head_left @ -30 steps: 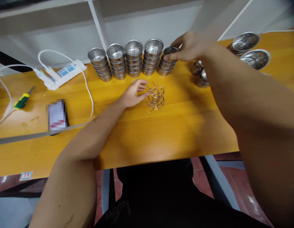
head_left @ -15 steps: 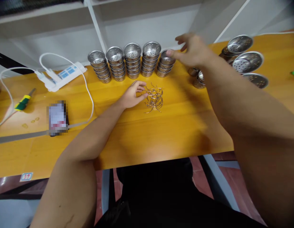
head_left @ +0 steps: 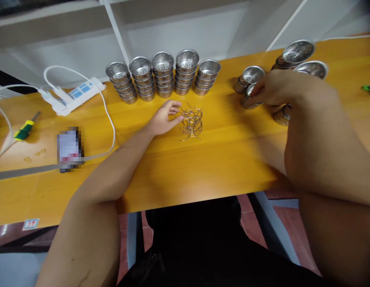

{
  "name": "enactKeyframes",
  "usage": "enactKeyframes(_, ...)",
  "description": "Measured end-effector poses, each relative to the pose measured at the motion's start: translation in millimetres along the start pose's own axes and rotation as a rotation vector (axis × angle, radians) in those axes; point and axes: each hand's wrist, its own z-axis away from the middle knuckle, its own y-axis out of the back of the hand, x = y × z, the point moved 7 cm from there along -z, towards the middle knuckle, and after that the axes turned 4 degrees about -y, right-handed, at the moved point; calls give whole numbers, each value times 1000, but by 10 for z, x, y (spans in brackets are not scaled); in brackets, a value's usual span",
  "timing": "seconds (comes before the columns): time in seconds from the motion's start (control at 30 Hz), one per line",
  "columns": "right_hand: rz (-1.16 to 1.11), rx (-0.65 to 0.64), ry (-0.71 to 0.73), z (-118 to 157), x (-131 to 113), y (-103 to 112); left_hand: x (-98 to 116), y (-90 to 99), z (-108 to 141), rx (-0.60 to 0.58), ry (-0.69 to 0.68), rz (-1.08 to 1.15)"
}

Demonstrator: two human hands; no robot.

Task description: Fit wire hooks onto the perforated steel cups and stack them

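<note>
My left hand (head_left: 166, 116) rests on the orange table with fingers loosely apart, beside a pile of curved metal wires (head_left: 192, 122), and holds nothing. At the right, my right hand (head_left: 273, 88) reaches over a perforated metal cup (head_left: 248, 101), its fingertips at the rim; whether they grip it is blurred. Another perforated cup (head_left: 253, 75) stands just behind. More cups (head_left: 298, 52) stand further right, partly hidden by my right hand and forearm. Along the back, several stacks of perforated cups (head_left: 163, 75) form a row, the rightmost stack (head_left: 208, 77) lower than its neighbour.
A white power strip (head_left: 79, 95) with plugged cables lies at the back left. Near it are a yellow-green screwdriver (head_left: 26, 129) and a phone (head_left: 69, 149). A green object (head_left: 369, 90) lies at the far right. A white shelf partition (head_left: 116, 34) rises behind the table.
My right hand has moved right, from the rightmost stack in the row to the loose cups. My left hand has stayed beside the wires. The view has shifted slightly.
</note>
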Motion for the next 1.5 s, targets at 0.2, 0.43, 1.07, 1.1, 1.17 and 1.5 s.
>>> enactKeyframes(0.2, 189, -89, -189, 76, -113, -36, 35, 0, -2, 0, -16, -8)
enactKeyframes(0.43, 173, 53, -199, 131, -130, 74, 44, -10, 0, 3, -10, 2)
enactKeyframes(1.07, -610, 189, 913, 466, -2059, -990, -17, 89, 0, 81, -348, -40)
enactKeyframes(1.1, -578, 190, 910, 447, -2098, -986, -56, 134, -7, 118, -347, -65)
enactKeyframes(1.17, -509, 174, 902, 411, -2136, -973, -113, 201, -16, 166, -337, -119)
enactKeyframes(1.5, -447, 72, 929, 371, -2019, -934, -98, 184, -21, 142, -297, -196)
